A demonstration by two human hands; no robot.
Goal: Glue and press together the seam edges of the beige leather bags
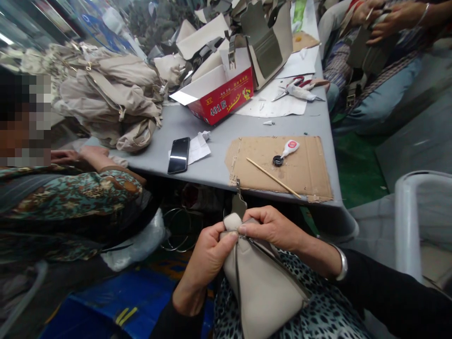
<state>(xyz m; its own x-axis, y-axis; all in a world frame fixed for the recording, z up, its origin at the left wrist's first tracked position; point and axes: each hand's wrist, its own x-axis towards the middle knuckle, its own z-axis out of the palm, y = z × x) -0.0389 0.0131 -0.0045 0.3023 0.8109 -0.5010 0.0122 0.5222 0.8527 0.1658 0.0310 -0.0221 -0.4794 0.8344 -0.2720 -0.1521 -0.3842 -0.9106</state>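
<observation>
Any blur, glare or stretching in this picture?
Head view, centre: left hand, right hand and beige bag look fairly sharp; head view, left side: the co-worker's patterned sleeve looks smeared; head view, right edge: the white frame seems stretched; head view, right wrist: the bracelet gleams.

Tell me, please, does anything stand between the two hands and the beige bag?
Nothing visible does: the left hand and the right hand both grip the beige bag directly, near its upper end.
</observation>
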